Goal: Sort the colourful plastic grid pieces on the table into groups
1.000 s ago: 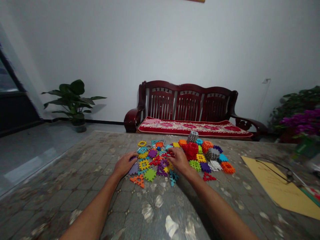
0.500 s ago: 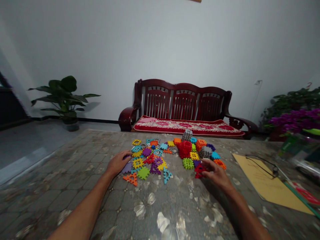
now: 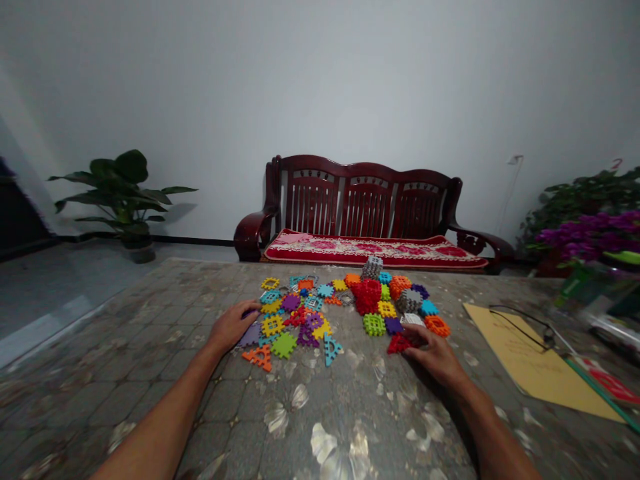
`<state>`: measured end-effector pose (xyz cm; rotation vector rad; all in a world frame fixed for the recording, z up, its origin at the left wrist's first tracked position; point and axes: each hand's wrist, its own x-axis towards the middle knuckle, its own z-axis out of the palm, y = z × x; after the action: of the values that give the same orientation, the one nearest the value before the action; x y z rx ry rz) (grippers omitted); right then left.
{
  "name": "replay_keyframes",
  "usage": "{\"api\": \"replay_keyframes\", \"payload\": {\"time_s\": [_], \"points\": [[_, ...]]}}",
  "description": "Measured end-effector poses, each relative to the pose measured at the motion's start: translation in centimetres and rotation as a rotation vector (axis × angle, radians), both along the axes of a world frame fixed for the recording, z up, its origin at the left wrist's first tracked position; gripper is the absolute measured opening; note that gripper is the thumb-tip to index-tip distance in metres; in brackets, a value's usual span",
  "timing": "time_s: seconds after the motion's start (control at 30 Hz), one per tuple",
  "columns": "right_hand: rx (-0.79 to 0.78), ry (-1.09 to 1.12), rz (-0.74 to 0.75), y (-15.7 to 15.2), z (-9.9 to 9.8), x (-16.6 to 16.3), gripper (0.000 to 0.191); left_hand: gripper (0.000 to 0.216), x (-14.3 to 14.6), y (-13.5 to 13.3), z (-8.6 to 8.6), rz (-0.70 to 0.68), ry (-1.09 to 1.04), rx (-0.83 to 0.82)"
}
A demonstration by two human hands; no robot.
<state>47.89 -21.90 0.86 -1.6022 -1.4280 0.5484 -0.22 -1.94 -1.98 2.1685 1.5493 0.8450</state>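
My left hand (image 3: 234, 325) rests on the table at the left edge of a pile of flat plastic interlocking pieces. Its fingers are stretched out next to a lavender piece (image 3: 250, 335) and hold nothing that I can see. In my right hand (image 3: 435, 352), thumb and forefinger are on either side of a red triangular interlocking piece (image 3: 399, 344), low over the table. Close by lie a dark purple piece (image 3: 393, 325), a lime green piece (image 3: 374, 325) and a white piece (image 3: 413, 319). A red assembled block (image 3: 367, 296) and a grey one (image 3: 411, 300) stand just behind.
An orange triangular piece (image 3: 259, 358) and a blue triangular piece (image 3: 331, 349) lie along the pile's front. On the right are a yellow envelope (image 3: 530, 360) with eyeglasses (image 3: 549, 339) on it. A wooden bench (image 3: 367, 207) stands beyond the patterned table (image 3: 280, 433).
The red triangular piece has tipped flatter in my right hand. A white piece now shows behind those fingers. My left hand stays beside the pile, and the view has shifted slightly.
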Motion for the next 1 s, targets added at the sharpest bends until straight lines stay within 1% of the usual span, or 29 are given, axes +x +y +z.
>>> {"api": "replay_keyframes", "payload": {"time_s": [0.13,0.33,0.5,0.7,0.83,1.0], "points": [[0.018,-0.054,-0.010,0.0,-0.7,0.4,0.050,0.037,0.0,0.0,0.0,0.003,-0.008,-0.001],[-0.006,-0.067,0.005,0.2,-1.5,1.0,0.045,0.037,0.1,-0.1,0.0,0.002,0.006,0.008],[-0.015,-0.103,0.001,-0.1,-1.0,0.8,0.043,0.037,0.0,-0.1,0.0,-0.007,0.015,0.018],[0.006,-0.236,0.032,-0.4,-0.5,0.5,0.030,0.037,0.0,0.0,-0.1,-0.004,0.003,0.001],[0.022,-0.263,0.036,-0.5,-0.2,0.4,0.033,0.036,-0.1,0.2,-0.4,-0.008,-0.019,0.008],[-0.009,-0.298,0.085,-0.7,-0.2,0.3,0.035,0.037,-0.1,0.3,-0.4,-0.007,-0.012,-0.006]]}}
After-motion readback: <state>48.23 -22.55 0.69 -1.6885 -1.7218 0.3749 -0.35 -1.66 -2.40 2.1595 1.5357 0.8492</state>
